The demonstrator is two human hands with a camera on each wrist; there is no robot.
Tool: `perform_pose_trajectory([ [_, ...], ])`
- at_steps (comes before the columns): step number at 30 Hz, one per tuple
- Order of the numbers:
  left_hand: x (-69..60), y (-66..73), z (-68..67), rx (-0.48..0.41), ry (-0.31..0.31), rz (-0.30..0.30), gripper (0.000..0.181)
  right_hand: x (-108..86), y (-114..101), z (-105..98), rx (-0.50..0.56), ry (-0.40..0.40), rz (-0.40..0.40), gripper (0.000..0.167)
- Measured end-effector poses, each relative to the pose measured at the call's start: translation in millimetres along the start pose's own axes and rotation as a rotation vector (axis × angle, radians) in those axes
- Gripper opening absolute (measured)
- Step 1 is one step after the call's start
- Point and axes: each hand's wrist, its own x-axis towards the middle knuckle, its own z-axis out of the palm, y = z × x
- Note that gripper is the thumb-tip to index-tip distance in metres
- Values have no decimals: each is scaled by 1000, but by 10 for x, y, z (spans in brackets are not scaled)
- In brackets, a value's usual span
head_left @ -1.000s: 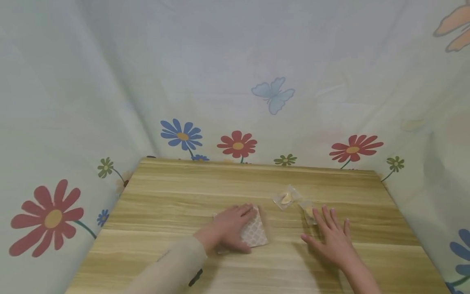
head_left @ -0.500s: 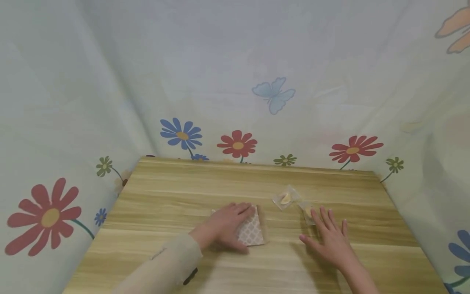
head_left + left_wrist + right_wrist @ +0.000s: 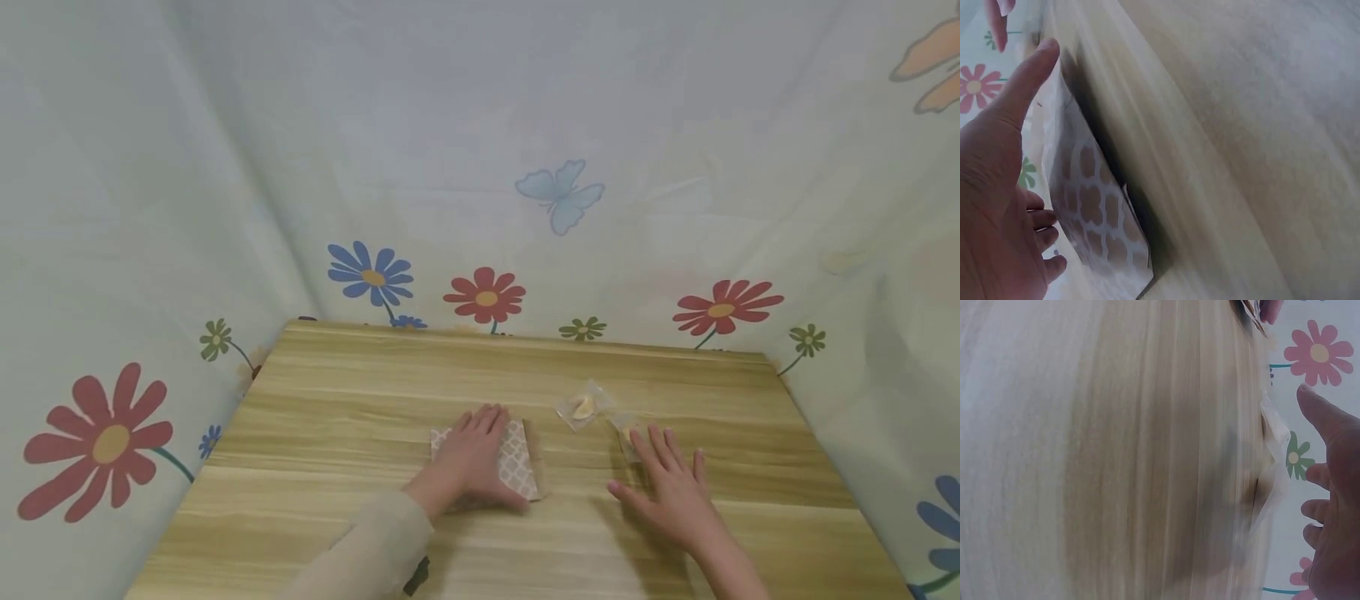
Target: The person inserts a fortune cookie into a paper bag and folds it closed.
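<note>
A flat packet with a white lattice pattern (image 3: 517, 462) lies on the wooden table. My left hand (image 3: 472, 462) rests on it with fingers extended; in the left wrist view the patterned packet (image 3: 1094, 200) shows beside the palm, its edge slightly raised. My right hand (image 3: 671, 496) is spread at the near right side of a small clear packet (image 3: 628, 433), fingertips at its edge; whether they touch it I cannot tell. Another clear packet (image 3: 582, 407) with a yellowish piece inside lies just behind and left. The right wrist view shows the clear wrapping (image 3: 1272, 481) beyond the spread right hand (image 3: 1335, 500).
The wooden tabletop (image 3: 360, 375) reaches back to a fabric wall (image 3: 450, 208) printed with flowers and a butterfly. A small dark object (image 3: 417, 575) lies on the table near the left sleeve (image 3: 375, 542), partly hidden by it.
My left hand has shifted and turned on the patterned packet, its fingers now pointing more away from me, uncovering the packet's left corner. My right hand has moved slightly left.
</note>
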Motion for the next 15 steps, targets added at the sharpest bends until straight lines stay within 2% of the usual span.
perform_pose_trajectory([
  [8, -15, 30, 71, -10, 7, 4, 149, -11, 20, 4, 25, -13, 11, 92],
  [15, -32, 49, 32, 12, 8, 38, 143, 18, 12, 30, 15, -5, 0, 88],
])
